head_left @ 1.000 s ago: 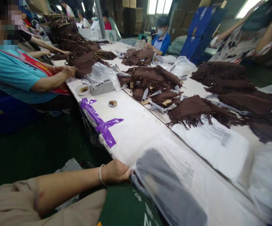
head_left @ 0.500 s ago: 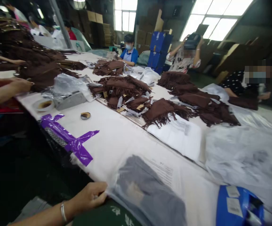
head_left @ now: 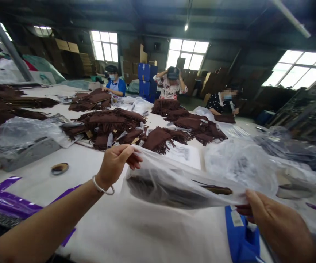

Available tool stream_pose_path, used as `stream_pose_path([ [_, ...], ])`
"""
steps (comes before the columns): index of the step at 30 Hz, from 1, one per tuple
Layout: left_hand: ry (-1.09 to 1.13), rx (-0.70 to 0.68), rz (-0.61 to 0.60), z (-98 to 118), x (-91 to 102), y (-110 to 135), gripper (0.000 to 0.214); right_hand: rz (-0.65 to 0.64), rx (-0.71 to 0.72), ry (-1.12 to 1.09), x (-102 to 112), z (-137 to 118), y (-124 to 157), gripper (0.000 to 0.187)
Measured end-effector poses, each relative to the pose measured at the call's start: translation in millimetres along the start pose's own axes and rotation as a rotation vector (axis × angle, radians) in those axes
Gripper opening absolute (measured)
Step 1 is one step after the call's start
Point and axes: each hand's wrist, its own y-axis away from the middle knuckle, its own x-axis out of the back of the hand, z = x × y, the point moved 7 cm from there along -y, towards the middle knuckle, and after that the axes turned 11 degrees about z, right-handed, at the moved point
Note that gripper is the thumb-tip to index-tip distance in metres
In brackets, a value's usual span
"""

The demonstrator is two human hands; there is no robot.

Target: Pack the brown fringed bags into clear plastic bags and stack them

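A translucent plastic bag [head_left: 169, 168] stretches between both hands above the white table [head_left: 136, 233]. My left hand [head_left: 116, 160], with a silver bangle at the wrist, pinches its upper left corner. At the opposite end, the fingers of my right hand [head_left: 273, 215] are closed on the bag's edge. Dark grey folded fabric [head_left: 158, 191] shows through the plastic. A brown strip with a dark cord [head_left: 218, 190], perhaps a tag, shows near the right end. Just below the right hand lies a blue object with white labels [head_left: 242, 233], partly hidden.
Brown fringed textiles [head_left: 111, 122] lie in heaps across the table. A small tape roll [head_left: 60, 168], a grey box-like piece [head_left: 29, 155] and purple tape [head_left: 7, 201] are at left. Loose plastic bags [head_left: 240, 164] are piled at right. Several people [head_left: 171, 82] are beyond the table.
The bag has come up off the table and is pulled taut. My left hand has risen with it, and my right hand now shows at its right end. The view has swung right.
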Motion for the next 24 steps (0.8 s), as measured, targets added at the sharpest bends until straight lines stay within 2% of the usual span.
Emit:
stream_pose_path([
  [2, -0.132, -0.083, 0.010, 1.4, 15.8, 11.0, 0.026, -0.046, -0.091, -0.020, -14.3, 9.6, 17.3, 0.053],
  [3, -0.211, -0.094, -0.007, -5.7, 24.7, 22.2, 0.026, -0.075, -0.118, -0.059, -28.2, 18.6, 32.3, 0.055],
  [5, -0.350, -0.021, -0.082, -37.2, 41.7, 52.9, 0.027, -0.195, -0.155, -0.158, -69.3, 41.2, 71.4, 0.057],
  [7, -0.434, 0.147, -0.156, -84.3, 57.7, 92.1, 0.029, -0.320, -0.176, -0.235, -114.3, 63.3, 115.0, 0.056],
  [9, -0.498, 0.355, -0.182, -132.0, 72.4, 134.7, 0.033, -0.372, -0.176, -0.206, -149.8, 82.2, 153.4, 0.053],
  [11, -0.527, 0.609, -0.168, -169.8, 83.5, 175.6, 0.041, -0.312, -0.143, -0.110, -169.4, 95.5, 178.8, 0.049],
  [13, -0.501, 0.832, -0.154, -189.2, 84.7, 207.8, 0.050, -0.143, -0.036, -0.061, -172.9, 97.8, 189.1, 0.049],
  [15, -0.458, 0.900, -0.207, -189.6, 70.2, 223.6, 0.054, 0.018, 0.137, -0.105, -170.1, 90.5, 190.9, 0.059],
  [17, -0.444, 0.773, -0.365, -178.3, 38.6, 225.4, 0.052, 0.092, 0.296, -0.183, -169.4, 82.7, 188.6, 0.064],
  [19, -0.441, 0.533, -0.577, -164.4, -5.8, 225.1, 0.044, 0.088, 0.360, -0.257, -173.6, 80.8, 183.6, 0.052],
  [21, -0.423, 0.246, -0.803, -153.8, -55.7, 230.9, 0.035, 0.072, 0.344, -0.324, -178.8, 84.2, 178.6, 0.039],
  [24, -0.490, -0.137, -1.037, -153.0, -119.5, 245.5, 0.033, 0.090, 0.293, -0.406, -182.0, 90.5, 176.2, 0.034],
])
